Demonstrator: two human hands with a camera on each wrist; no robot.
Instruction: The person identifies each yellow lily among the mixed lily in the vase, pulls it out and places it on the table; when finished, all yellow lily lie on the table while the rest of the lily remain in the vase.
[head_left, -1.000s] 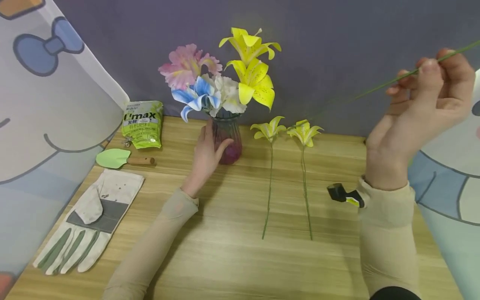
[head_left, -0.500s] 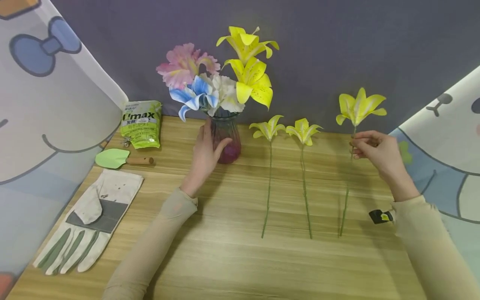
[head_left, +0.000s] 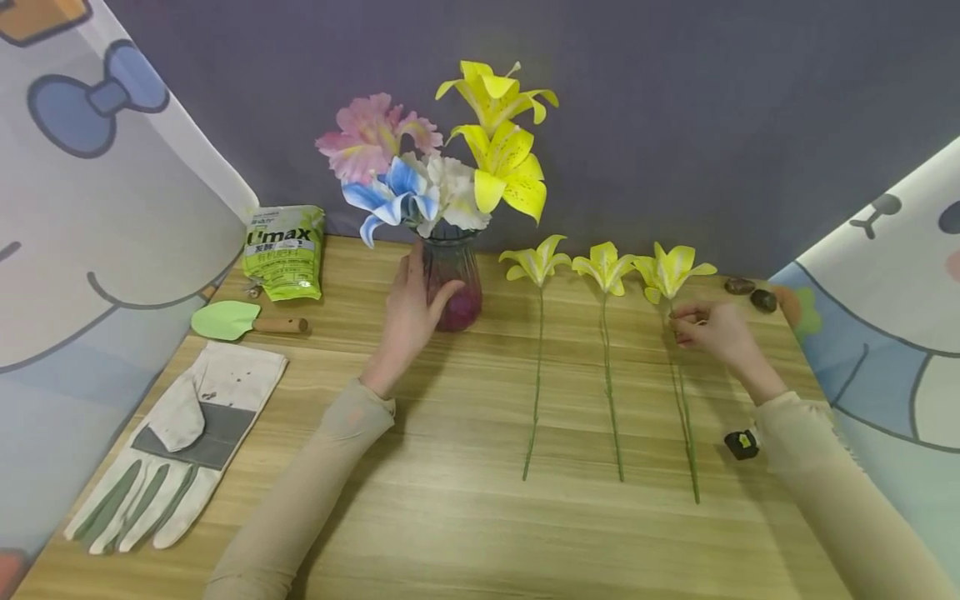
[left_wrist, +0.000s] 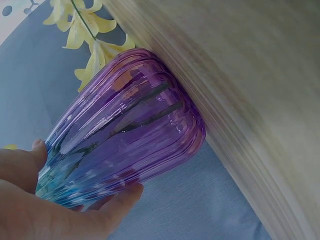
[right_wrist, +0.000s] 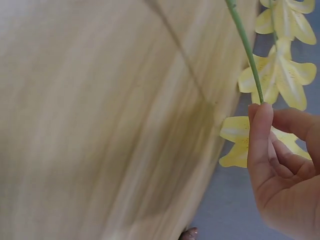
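A purple ribbed glass vase stands at the back of the wooden table with pink, blue, white and yellow flowers in it. My left hand grips the vase's side. Two yellow lilies lie side by side right of the vase. A third yellow lily lies right of them, and my right hand pinches its green stem just below the bloom.
At the left lie a white and green work glove, a green trowel with a wooden handle and a green bag. Two dark pebbles sit at the back right. Cartoon-printed curtains flank the table.
My right hand brought the third lily down from the air and laid it flat on the table beside the other two. The left hand stayed on the vase.
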